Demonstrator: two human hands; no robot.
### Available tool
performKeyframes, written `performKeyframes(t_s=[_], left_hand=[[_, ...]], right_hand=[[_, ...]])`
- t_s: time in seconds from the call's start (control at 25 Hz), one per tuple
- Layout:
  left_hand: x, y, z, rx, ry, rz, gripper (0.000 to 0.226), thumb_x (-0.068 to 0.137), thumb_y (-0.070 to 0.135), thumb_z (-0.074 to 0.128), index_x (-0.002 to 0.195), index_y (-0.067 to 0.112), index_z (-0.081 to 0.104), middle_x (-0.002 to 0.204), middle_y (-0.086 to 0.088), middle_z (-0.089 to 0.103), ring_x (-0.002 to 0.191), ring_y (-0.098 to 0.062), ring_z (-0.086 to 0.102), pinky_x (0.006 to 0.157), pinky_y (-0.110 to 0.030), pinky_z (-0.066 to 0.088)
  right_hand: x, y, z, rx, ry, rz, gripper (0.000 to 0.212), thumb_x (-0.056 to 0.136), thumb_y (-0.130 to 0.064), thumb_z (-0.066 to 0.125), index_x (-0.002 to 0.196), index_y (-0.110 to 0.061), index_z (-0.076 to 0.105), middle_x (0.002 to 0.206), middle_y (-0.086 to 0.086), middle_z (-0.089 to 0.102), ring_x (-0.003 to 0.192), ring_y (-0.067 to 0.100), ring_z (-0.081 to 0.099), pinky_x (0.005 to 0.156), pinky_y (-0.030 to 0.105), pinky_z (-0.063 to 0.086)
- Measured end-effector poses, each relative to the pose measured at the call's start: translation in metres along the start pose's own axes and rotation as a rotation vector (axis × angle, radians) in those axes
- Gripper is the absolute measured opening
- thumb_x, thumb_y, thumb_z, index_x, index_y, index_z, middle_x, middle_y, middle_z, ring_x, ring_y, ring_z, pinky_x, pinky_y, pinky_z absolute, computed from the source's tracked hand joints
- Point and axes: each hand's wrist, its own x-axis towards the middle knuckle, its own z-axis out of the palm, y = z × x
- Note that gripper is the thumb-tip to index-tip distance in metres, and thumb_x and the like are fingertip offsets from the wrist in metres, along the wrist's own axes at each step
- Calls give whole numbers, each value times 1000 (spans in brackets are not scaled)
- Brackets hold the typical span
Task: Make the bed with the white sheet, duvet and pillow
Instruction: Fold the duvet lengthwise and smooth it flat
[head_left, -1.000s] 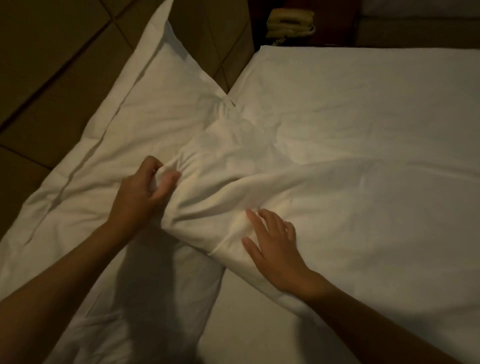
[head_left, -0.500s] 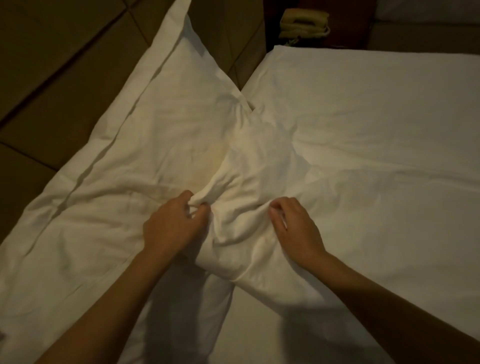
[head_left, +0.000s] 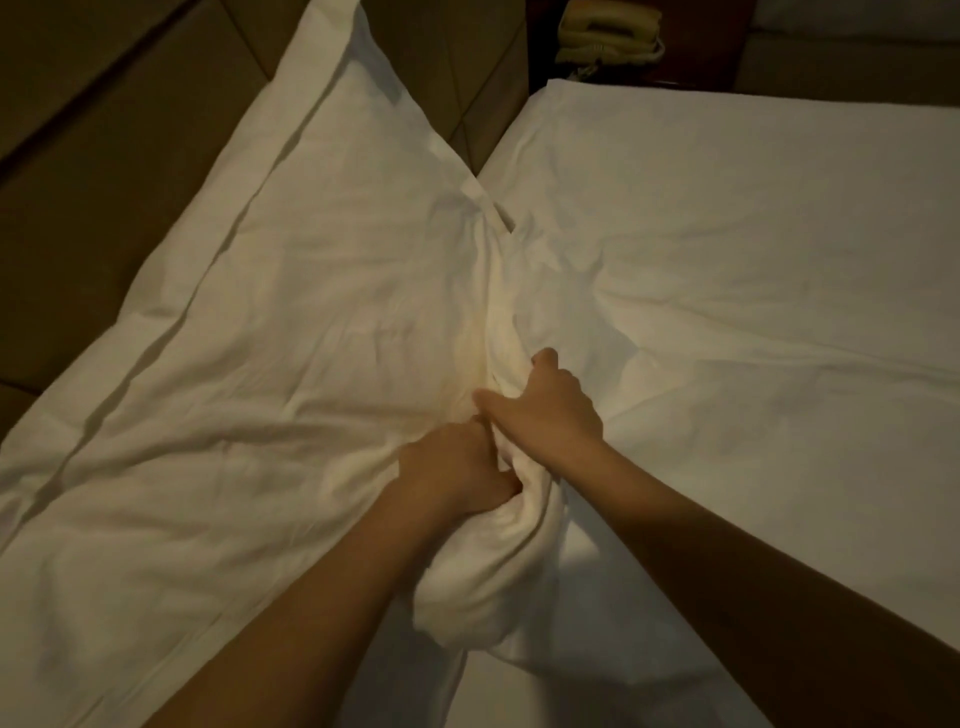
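- Left hand (head_left: 457, 467) — fingers curled tight round a bunch of white cloth (head_left: 483, 587), which bulges just below the fist.
- Right hand (head_left: 545, 405) grips the same bunch, just above the left and touching it.
- Flanged cover (head_left: 260, 364) spreads left of the hands; sheet (head_left: 753, 260) lies flat to their right.
- Phone (head_left: 608, 26) sits well beyond them.

Bunched cloth (head_left: 483, 582) hides fingertips; telephone (head_left: 608, 26) cropped above.
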Motion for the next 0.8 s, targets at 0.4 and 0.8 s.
performKeyframes(t_s=[0.4,0.8], left_hand=[[-24,-20,-41,-487,950,39,23,87,23,62,74,15,46,56,6,45,56,-21,44,52,-31,25],[35,-17,-72,-55,476,-82,48,91,58,39,108,18,59,102,-7,62,94,-30,58,81,-36,45]], right_hand=[[-7,-3,-22,380,225,-66,42,101,-37,34,136,-17,43,130,9,54,119,29,51,104,44,39],[3,11,-2,410,82,-43,40,102,-35,33,137,-19,43,133,5,53,122,26,49,106,37,37]])
